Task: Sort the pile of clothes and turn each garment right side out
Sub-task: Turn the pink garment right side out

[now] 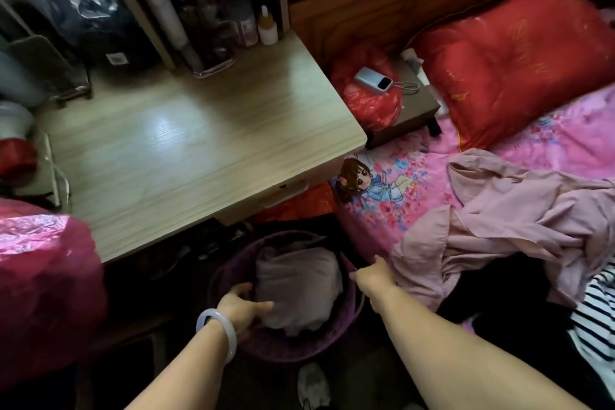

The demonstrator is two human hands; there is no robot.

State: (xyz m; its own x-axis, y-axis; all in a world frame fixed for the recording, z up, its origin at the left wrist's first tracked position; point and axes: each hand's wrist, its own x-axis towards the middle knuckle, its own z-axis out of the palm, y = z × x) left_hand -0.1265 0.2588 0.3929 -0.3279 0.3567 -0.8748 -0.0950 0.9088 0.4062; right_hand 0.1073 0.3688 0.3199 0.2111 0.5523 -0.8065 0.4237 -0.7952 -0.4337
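A purple laundry basket (299,348) stands on the dark floor between desk and bed. A folded pale mauve garment (299,286) lies inside it. My left hand (241,308), with a pale bangle on the wrist, rests on the garment's left edge, fingers spread. My right hand (374,280) grips the basket's right rim at the bed's edge. On the bed lies a pile: a crumpled dusty-pink garment (506,223), a black garment (519,283) under it, and a black-and-white striped one (595,313) at the right.
A wooden desk (186,143) juts out above the basket. The bed has a pink floral sheet (392,196) and a red pillow (519,60). A power bank (372,80) lies on a red bag. A pink plastic bag (43,276) sits at left. A white object (312,383) lies on the floor.
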